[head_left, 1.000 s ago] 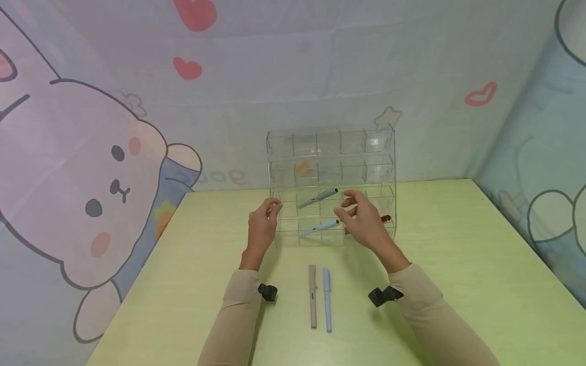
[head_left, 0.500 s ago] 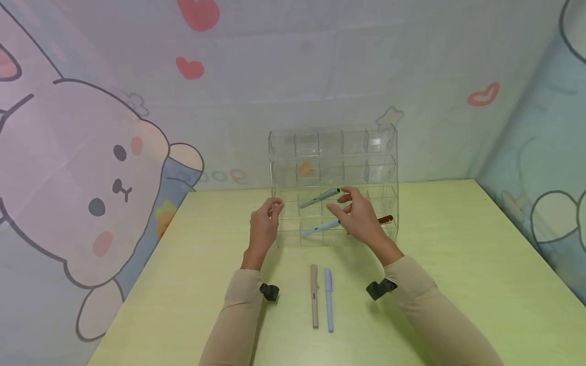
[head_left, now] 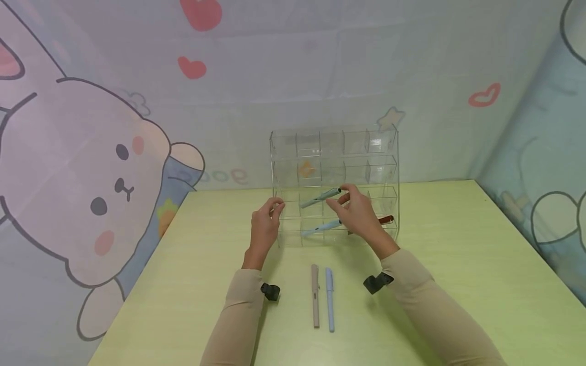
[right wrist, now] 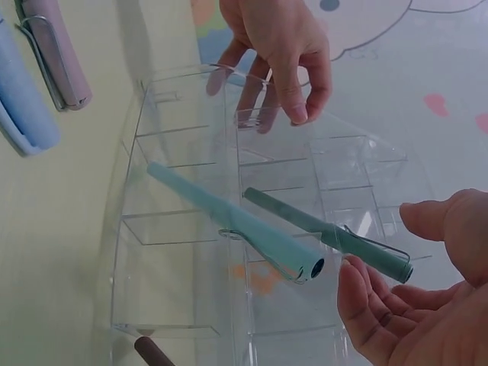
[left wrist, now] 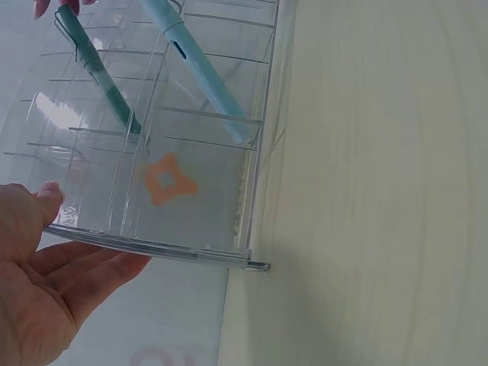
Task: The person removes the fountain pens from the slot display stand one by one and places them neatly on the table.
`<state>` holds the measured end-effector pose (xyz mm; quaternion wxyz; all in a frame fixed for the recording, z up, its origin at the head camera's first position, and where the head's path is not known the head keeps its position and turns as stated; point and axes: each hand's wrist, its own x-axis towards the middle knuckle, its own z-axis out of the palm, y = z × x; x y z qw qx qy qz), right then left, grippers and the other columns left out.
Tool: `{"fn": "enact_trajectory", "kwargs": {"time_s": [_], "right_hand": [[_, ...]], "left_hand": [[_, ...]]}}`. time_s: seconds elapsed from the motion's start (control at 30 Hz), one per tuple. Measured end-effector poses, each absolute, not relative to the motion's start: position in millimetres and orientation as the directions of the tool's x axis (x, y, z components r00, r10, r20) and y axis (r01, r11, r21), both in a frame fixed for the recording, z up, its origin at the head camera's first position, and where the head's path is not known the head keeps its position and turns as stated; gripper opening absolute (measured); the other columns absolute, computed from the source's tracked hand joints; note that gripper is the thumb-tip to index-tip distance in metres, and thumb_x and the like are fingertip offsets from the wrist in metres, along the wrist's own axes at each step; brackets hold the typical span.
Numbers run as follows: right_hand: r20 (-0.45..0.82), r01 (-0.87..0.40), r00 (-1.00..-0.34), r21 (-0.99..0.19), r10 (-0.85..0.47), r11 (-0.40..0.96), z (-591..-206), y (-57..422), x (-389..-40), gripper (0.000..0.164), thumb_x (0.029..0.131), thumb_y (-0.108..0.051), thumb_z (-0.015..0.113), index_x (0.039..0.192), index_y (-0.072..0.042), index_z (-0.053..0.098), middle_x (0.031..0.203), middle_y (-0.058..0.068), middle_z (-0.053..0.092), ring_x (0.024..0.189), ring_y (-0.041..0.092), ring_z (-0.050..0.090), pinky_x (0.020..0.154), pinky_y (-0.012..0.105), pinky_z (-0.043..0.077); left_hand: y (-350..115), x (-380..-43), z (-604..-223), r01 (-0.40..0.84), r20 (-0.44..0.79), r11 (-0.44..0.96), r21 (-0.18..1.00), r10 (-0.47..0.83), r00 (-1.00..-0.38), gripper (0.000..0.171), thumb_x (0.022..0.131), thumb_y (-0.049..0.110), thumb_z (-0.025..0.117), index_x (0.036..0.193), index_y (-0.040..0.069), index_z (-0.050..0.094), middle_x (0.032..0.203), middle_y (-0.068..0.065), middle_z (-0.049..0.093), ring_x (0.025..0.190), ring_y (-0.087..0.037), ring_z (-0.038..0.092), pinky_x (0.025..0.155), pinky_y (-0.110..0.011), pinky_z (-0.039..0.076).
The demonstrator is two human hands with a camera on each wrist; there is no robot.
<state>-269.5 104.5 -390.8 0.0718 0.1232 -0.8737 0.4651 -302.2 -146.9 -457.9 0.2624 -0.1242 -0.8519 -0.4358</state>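
Observation:
A clear acrylic rack (head_left: 396,173) with tiers of small compartments stands on the table, and my left hand (head_left: 264,223) pinches its left side edge between thumb and fingers. In its third tier down leans a dark green pen (head_left: 321,197), cap end up to the right. A light blue pen (head_left: 322,227) leans in the bottom tier, its cap partly hidden by my right hand. My right hand (head_left: 359,211) is at the green pen's cap; in the right wrist view the thumb is apart from the pen and the fingertips lie close below it. A dark red pen (head_left: 386,219) shows behind my right hand.
On the table (head_left: 183,284) in front of the rack, a taupe pen (head_left: 315,300) and a periwinkle blue pen (head_left: 330,300) lie side by side. A printed cloth (head_left: 320,76) hangs behind the rack.
My right hand has moved slightly left and up, closer to the green pen's cap, covering more of the light blue pen's end. My left hand stays at the rack's edge.

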Motion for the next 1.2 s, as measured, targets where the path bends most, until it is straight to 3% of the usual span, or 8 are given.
{"fn": "enact_trajectory", "kwargs": {"time_s": [0.13,0.3,0.57,0.77,1.0,1.2], "right_hand": [[0.191,-0.238,-0.971,-0.791,-0.142,0.563,-387,102,-273,0.068,0.101,-0.042,0.058,0.147,0.003,0.037,0.105,0.015,0.065,0.068,0.021,0.062,0.076,0.043,0.051],[0.152,-0.211,-0.977,-0.791,-0.150,0.574,-382,98,-276,0.068,0.101,-0.041,0.058,0.149,0.004,0.036,0.102,0.013,0.065,0.067,0.020,0.059,0.079,0.044,0.050],[0.132,-0.200,-0.978,-0.810,-0.160,0.551,-383,98,-283,0.062,0.102,-0.042,0.057,0.145,0.000,0.043,0.100,0.014,0.062,0.068,0.022,0.057,0.067,0.038,0.048],[0.137,-0.201,-0.978,-0.806,-0.155,0.557,-388,102,-289,0.058,0.101,-0.044,0.058,0.139,-0.001,0.051,0.086,0.011,0.060,0.062,0.021,0.051,0.061,0.036,0.043],[0.145,-0.202,-0.979,-0.802,-0.143,0.562,-388,99,-292,0.054,0.102,-0.045,0.056,0.130,0.001,0.057,0.095,0.013,0.062,0.076,0.025,0.057,0.067,0.039,0.046],[0.158,-0.201,-0.979,-0.829,-0.126,0.522,-389,96,-295,0.048,0.102,-0.044,0.056,0.121,-0.001,0.061,0.090,0.014,0.066,0.071,0.024,0.061,0.062,0.037,0.047]], "left_hand": [[-147,-302,-458,0.440,0.556,0.594,0.674,-0.015,-0.831,0.018,0.103,0.022,0.060,0.110,0.008,0.069,0.094,-0.017,0.070,0.097,-0.038,0.071,0.073,-0.049,0.056],[-148,-303,-457,0.435,0.552,0.594,0.677,-0.018,-0.834,0.020,0.103,0.023,0.060,0.111,0.007,0.068,0.097,-0.018,0.071,0.099,-0.039,0.070,0.077,-0.051,0.055],[-149,-302,-458,0.422,0.537,0.590,0.689,-0.024,-0.843,0.019,0.103,0.024,0.060,0.111,0.009,0.068,0.094,-0.017,0.070,0.100,-0.039,0.070,0.075,-0.051,0.055],[-147,-302,-457,0.421,0.529,0.583,0.695,-0.018,-0.848,0.019,0.103,0.025,0.060,0.111,0.011,0.069,0.096,-0.016,0.071,0.100,-0.039,0.070,0.078,-0.051,0.056],[-148,-303,-457,0.441,0.558,0.594,0.673,-0.017,-0.830,0.019,0.102,0.023,0.061,0.110,0.008,0.069,0.088,-0.015,0.069,0.090,-0.034,0.073,0.059,-0.041,0.050],[-147,-302,-456,0.430,0.551,0.600,0.675,-0.022,-0.834,0.018,0.102,0.023,0.061,0.110,0.008,0.069,0.092,-0.014,0.071,0.090,-0.034,0.073,0.059,-0.040,0.050]]}}
